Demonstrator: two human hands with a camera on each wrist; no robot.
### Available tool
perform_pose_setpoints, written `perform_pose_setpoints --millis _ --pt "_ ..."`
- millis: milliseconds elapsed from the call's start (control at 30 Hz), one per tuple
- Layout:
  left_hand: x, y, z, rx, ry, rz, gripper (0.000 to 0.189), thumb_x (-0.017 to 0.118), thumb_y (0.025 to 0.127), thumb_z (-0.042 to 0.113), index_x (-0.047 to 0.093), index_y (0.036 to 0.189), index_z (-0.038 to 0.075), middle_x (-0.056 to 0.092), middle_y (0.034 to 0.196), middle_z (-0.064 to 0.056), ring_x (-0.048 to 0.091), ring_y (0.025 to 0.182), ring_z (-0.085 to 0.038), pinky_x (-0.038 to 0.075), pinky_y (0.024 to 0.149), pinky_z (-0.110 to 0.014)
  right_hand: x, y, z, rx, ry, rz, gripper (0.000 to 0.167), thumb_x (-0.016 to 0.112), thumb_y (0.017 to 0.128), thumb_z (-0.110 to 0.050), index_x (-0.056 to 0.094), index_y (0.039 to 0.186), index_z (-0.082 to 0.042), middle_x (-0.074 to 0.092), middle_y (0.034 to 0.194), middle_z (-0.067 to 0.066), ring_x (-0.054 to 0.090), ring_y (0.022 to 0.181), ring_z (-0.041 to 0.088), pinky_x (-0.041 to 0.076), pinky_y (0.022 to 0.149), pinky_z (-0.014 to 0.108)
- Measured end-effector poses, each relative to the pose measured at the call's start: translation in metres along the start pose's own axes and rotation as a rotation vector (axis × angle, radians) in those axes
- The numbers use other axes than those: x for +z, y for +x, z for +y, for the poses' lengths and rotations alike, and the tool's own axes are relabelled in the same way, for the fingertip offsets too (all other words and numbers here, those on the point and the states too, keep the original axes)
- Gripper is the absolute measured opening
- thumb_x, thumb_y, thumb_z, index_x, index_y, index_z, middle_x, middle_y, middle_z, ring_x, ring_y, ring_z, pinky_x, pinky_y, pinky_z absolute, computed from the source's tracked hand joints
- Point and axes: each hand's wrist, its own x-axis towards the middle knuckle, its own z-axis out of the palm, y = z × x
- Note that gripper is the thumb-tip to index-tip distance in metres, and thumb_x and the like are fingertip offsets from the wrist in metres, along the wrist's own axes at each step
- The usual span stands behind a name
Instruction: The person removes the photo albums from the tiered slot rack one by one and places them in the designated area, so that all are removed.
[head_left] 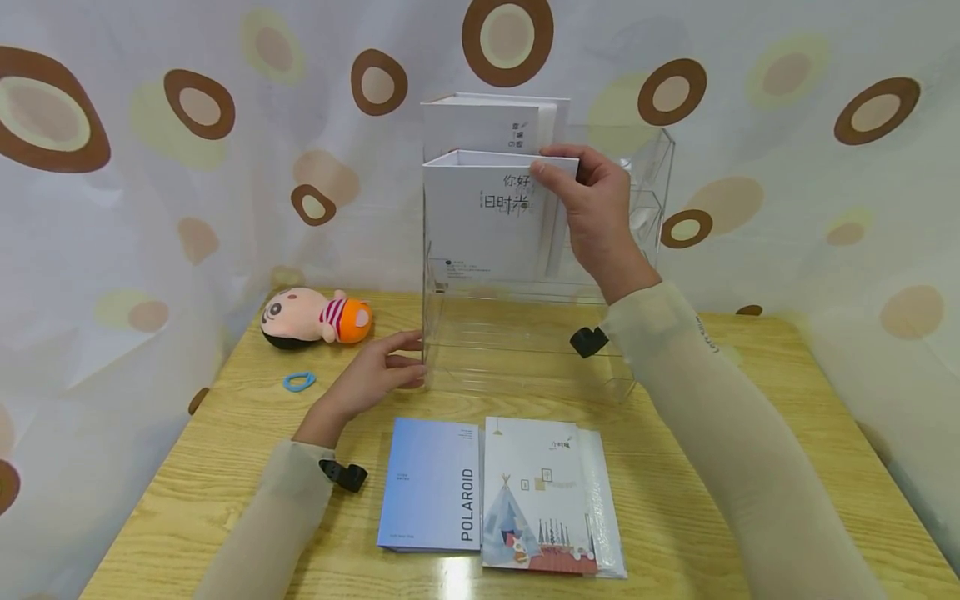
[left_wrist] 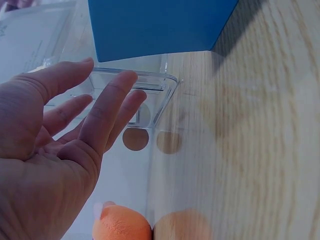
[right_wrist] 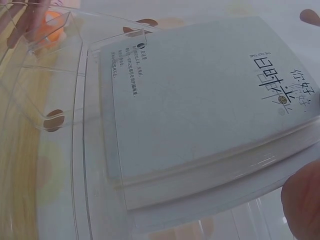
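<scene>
In the head view, my right hand [head_left: 600, 200] grips the upper right corner of a white photo album [head_left: 480, 221] with dark Chinese lettering, thumb on its front cover. The album stands upright in an upper tier of a clear acrylic rack [head_left: 525, 354]. Its lower part shows through the clear panel in the right wrist view, the thumb [right_wrist: 302, 202] at the right edge. Behind it rises another white album [head_left: 480, 125]. Low at the rack's left side, my left hand [head_left: 375, 371] has its fingertips at the clear wall, fingers loosely extended in the left wrist view.
On the wooden table [head_left: 247, 467] in front of the rack lie a blue POLAROID album [head_left: 427, 483] and a white album with a tent picture [head_left: 532, 508]. A plush doll [head_left: 315, 317] and a small blue ring [head_left: 299, 382] lie left. A patterned curtain [head_left: 225, 167] hangs behind.
</scene>
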Motion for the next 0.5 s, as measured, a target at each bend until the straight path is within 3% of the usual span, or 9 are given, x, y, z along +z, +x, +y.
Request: perform_pose_setpoints --millis 300,500 --pt "0.0003 0.0009 -0.0009 -0.003 -0.015 -0.003 0.067 0.066 0.112 0.003 0.039 0.172 -0.002 0.048 0.168 -0.034 0.063 0.144 -0.053 0.069 0.104 -0.041 -0.0028 -0.0006 -0.0019 0.017 -0.027 0.019 0.024 0.089 0.099 -0.019 0.083 0.12 -0.012 0.078 0.122 0.005 0.076 0.114 0.023 0.067 0.107 0.039" --pt "-0.0007 0.0 -0.0011 -0.009 -0.009 0.001 0.066 0.066 0.112 0.004 0.039 0.172 -0.001 0.047 0.168 -0.033 0.063 0.144 -0.053 0.069 0.105 -0.042 -0.0013 0.0003 -0.0009 0.001 -0.012 0.004 0.023 0.088 0.099 -0.018 0.082 0.12 -0.011 0.079 0.123 0.007 0.076 0.114 0.024 0.067 0.107 0.038"
